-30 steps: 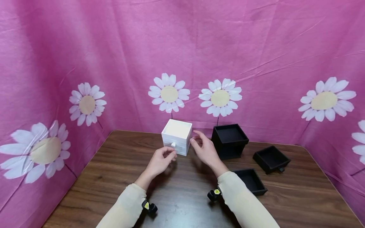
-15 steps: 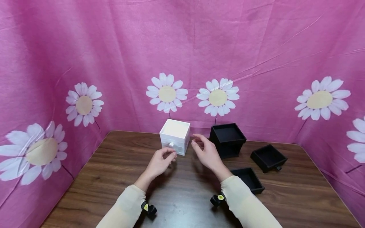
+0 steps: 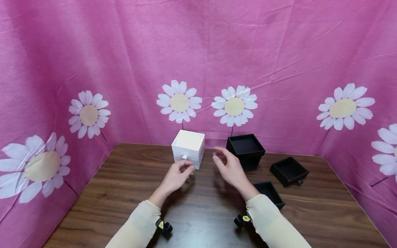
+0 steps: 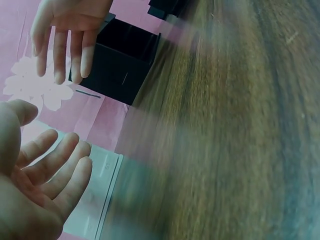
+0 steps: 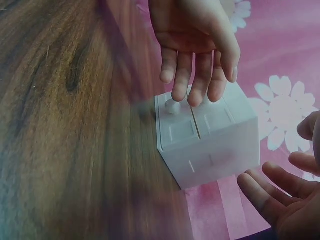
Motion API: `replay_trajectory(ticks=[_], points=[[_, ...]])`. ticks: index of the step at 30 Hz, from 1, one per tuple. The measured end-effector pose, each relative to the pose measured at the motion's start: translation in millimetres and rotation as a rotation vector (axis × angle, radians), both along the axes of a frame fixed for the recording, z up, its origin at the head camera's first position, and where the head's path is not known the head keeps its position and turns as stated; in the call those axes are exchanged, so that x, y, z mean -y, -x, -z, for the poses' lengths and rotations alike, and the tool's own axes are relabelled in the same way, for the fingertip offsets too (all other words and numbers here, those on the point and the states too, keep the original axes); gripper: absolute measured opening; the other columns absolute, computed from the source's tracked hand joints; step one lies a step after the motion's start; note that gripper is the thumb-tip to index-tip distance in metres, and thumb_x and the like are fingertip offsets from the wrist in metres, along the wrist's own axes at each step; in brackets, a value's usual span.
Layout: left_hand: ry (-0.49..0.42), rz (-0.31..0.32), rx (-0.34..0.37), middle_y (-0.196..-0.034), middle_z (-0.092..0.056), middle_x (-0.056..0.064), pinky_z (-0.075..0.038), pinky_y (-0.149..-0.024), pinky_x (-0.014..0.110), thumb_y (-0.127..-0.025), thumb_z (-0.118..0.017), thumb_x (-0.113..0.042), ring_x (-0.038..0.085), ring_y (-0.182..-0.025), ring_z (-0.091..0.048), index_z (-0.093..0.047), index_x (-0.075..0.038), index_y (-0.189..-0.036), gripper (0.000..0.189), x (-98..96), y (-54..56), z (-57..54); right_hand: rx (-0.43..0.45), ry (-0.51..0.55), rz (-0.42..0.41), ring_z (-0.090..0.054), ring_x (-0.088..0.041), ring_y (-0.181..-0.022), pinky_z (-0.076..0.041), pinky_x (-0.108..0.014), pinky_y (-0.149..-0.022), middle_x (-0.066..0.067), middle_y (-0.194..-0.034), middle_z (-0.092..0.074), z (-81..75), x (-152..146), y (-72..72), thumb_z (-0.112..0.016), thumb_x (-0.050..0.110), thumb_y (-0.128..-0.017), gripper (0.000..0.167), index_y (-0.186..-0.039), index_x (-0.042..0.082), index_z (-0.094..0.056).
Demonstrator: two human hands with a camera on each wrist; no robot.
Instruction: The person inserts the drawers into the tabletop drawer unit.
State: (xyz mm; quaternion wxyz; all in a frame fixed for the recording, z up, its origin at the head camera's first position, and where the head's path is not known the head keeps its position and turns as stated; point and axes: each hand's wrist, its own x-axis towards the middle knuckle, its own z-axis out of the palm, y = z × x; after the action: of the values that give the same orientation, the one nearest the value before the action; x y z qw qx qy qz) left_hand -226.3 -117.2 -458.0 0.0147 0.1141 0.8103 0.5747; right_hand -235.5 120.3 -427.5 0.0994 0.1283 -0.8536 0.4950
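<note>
A small white drawer box [image 3: 188,140] with an open-topped upper tray stands toward the back of the table. Its front bears a round knob [image 5: 172,106] on the drawer. My left hand [image 3: 176,176] is just in front of this face, fingers loosely bent and holding nothing; in the head view it overlaps the lower front. To the right of the box, my right hand [image 3: 232,169] hovers with its fingers spread and relaxed, a gap between it and the white side. In the right wrist view the left fingers [image 5: 198,82] overlap the knobbed front.
A black box frame [image 3: 246,148] with a hollow lower bay stands right of my right hand. Two black drawers lie on the wooden table: one farther right [image 3: 289,171], one nearer [image 3: 270,195] beside my right sleeve. A pink flowered cloth [image 3: 198,51] hangs behind.
My right hand has drawn away from the white box to the right. The left hand has shifted slightly right relative to the box front. The head view has turned a little.
</note>
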Motion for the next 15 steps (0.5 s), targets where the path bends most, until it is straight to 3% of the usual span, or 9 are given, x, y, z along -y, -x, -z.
replay_trajectory(ticks=[8, 15], points=[[0.004, 0.027, -0.008, -0.103, -0.076, 0.030, -0.057, -0.073, 0.025, -0.107, -0.065, -0.014, 0.038, -0.088, -0.073, -0.070, 0.008, -0.123, 0.028, -7.7, 3.1, 1.9, 0.002, -0.004, 0.008, -0.074, -0.028, -0.114, -0.059, -0.041, -0.097, -0.014, -0.128, -0.075, -2.9, -11.8, -8.2, -0.066, 0.017, -0.108, 0.037, -0.144, 0.011, -0.066], [0.014, 0.055, -0.035, -0.105, -0.076, 0.029, -0.057, -0.074, 0.024, -0.107, -0.064, -0.014, 0.041, -0.090, -0.074, -0.071, 0.008, -0.124, 0.028, -17.2, 5.4, 1.5, 0.000, 0.005, 0.016, -0.075, -0.030, -0.113, -0.060, -0.043, -0.096, -0.014, -0.126, -0.075, -2.9, -19.4, -13.4, -0.066, 0.016, -0.108, 0.037, -0.144, 0.010, -0.066]])
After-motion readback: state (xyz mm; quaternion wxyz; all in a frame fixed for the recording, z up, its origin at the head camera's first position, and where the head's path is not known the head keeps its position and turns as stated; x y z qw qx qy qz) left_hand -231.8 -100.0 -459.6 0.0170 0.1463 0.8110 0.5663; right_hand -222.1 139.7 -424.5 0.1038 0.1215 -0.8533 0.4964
